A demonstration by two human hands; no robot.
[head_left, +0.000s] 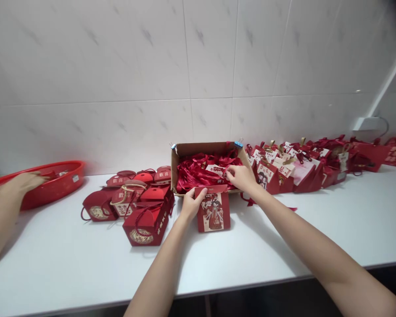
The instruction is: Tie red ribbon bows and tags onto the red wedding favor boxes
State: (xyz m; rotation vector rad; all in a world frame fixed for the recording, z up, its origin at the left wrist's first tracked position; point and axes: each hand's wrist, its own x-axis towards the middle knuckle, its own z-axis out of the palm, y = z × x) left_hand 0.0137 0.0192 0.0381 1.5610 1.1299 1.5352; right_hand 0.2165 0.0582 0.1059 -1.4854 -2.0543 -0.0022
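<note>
Red gift bag stands upright on the white table, just before the cardboard box. The left hand grips its top corner. The right hand pinches a white tag among red ribbons in the box.

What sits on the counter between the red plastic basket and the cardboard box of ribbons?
In the head view, a cluster of red gift boxes with cord handles stands there, nearer the cardboard box.
</note>
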